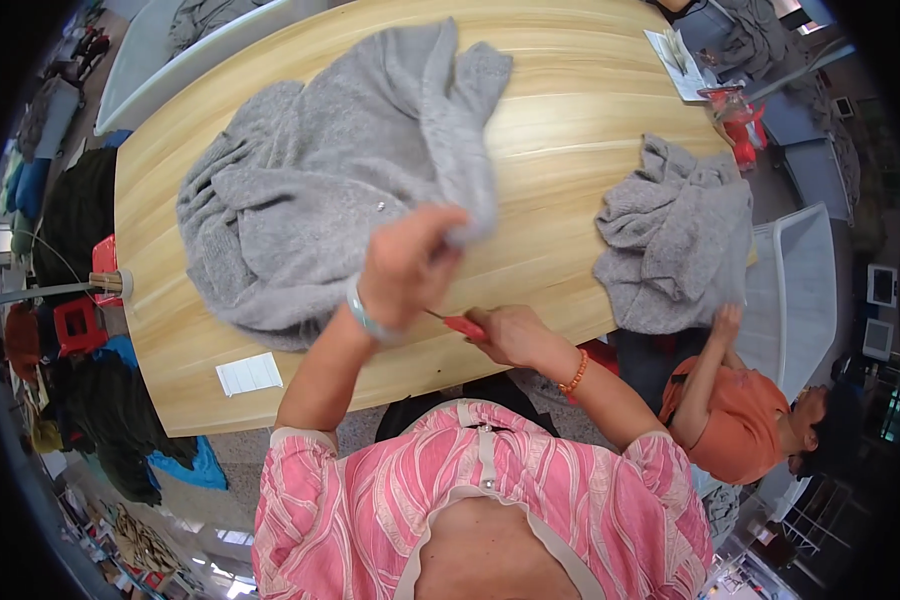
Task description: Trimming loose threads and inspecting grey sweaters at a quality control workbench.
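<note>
A grey knit garment [320, 160] lies spread and rumpled over the left and middle of the wooden table, with a small shiny button or stud near its middle. My left hand [410, 262], somewhat blurred, is closed on the garment's right edge and lifts a fold of it. Just right of it and nearer my body, my right hand [513, 337] grips a small red-handled tool [464, 328]. Its thin dark tip points left toward my left wrist. Most of the tool is hidden in my fingers, so its exact kind does not show.
The wooden table [550, 200] bears a second grey knit garment [675, 235] at the right, touched by a co-worker's hand [727, 322]. A white paper slip [249, 374] lies near the front left edge. White bins [805, 290] stand beside the table; red stools [77, 324] are at the left.
</note>
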`<state>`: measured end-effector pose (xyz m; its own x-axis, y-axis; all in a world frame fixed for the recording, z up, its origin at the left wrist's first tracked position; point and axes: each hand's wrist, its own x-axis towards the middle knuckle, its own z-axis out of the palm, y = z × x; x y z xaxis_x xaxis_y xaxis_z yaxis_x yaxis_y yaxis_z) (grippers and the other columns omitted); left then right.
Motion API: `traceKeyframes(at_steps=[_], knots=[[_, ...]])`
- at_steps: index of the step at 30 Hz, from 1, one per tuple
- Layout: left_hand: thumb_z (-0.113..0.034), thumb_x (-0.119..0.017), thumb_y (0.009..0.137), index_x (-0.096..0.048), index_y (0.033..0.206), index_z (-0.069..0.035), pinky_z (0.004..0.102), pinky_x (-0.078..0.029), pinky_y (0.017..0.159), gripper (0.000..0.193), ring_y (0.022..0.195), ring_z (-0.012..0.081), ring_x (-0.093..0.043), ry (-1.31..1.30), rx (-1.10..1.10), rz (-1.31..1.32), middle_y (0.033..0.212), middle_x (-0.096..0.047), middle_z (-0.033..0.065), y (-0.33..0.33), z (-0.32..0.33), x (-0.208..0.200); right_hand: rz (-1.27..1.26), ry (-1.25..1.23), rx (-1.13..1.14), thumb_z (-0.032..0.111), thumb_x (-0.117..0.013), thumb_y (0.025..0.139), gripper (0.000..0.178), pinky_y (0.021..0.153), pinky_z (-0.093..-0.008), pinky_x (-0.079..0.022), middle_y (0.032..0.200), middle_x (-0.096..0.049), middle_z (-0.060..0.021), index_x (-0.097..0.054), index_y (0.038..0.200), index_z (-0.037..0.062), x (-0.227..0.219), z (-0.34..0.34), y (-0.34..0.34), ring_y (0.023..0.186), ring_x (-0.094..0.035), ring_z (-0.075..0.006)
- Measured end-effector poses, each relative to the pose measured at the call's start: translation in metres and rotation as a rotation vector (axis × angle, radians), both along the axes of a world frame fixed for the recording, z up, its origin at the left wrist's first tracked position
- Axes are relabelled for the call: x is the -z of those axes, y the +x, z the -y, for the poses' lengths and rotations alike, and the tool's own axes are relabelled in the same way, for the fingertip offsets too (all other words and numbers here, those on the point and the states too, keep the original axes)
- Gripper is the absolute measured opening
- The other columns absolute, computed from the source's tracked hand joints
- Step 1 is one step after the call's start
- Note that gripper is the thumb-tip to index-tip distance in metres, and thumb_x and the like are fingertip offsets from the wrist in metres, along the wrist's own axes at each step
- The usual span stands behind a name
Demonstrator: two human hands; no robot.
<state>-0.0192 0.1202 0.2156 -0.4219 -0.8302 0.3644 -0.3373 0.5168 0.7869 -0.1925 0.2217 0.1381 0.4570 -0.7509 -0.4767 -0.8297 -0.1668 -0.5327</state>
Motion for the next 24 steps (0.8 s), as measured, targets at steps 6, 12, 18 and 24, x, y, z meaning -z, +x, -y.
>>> traceKeyframes(at_steps=[6, 12, 18, 24], knots=[[-0.018, -0.059, 0.066, -0.060, 0.090, -0.002, 0.0272, -0.034, 0.048, 0.029, 0.053, 0.0133, -0.044, -0.697, 0.593, -0.323, 0.064, -0.043, -0.0001, -0.052, -0.067, -0.064, 0.943, -0.111, 0.713, 0.031, -0.058, 0.085, 0.040, 0.068, -0.0385, -0.050, 0.105, -0.063, -0.0060, -0.053, 0.113, 0.0033, -0.033, 0.015, 0.001, 0.081, -0.063, -0.0249], [-0.011, -0.061, 0.072, -0.060, 0.094, -0.001, 0.0268, -0.034, 0.049, 0.024, 0.055, 0.0134, -0.046, -0.693, 0.537, -0.322, 0.066, -0.046, 0.0016, -0.076, -0.064, -0.037, 0.693, -0.350, 1.008, 0.033, -0.057, 0.087, 0.034, 0.056, -0.0322, -0.046, 0.096, -0.064, -0.0050, -0.055, 0.105, 0.0050, -0.062, 0.075, -0.059, 0.071, -0.060, -0.0188], [-0.010, -0.060, 0.072, -0.059, 0.094, -0.004, 0.0342, -0.044, 0.063, 0.023, 0.075, 0.0227, -0.056, -0.440, 0.285, -0.021, 0.077, -0.054, 0.0068, -0.077, -0.057, 0.042, 0.399, -0.572, 1.281, 0.035, -0.057, 0.089, 0.030, 0.045, -0.0259, -0.041, 0.087, -0.064, -0.0041, -0.058, 0.098, 0.0067, -0.092, 0.075, -0.334, 0.060, -0.057, -0.0127], [-0.018, -0.073, 0.068, -0.049, 0.120, -0.004, 0.0444, -0.039, 0.091, 0.059, 0.108, 0.0379, -0.048, -0.037, -0.444, 0.504, 0.114, -0.052, 0.0198, 0.047, -0.072, 0.165, 0.194, 0.008, 1.349, 0.030, -0.058, 0.089, 0.026, 0.039, -0.0264, -0.040, 0.061, -0.061, -0.0065, -0.055, 0.080, 0.0054, -0.002, 0.025, -0.292, 0.045, -0.055, -0.0142]])
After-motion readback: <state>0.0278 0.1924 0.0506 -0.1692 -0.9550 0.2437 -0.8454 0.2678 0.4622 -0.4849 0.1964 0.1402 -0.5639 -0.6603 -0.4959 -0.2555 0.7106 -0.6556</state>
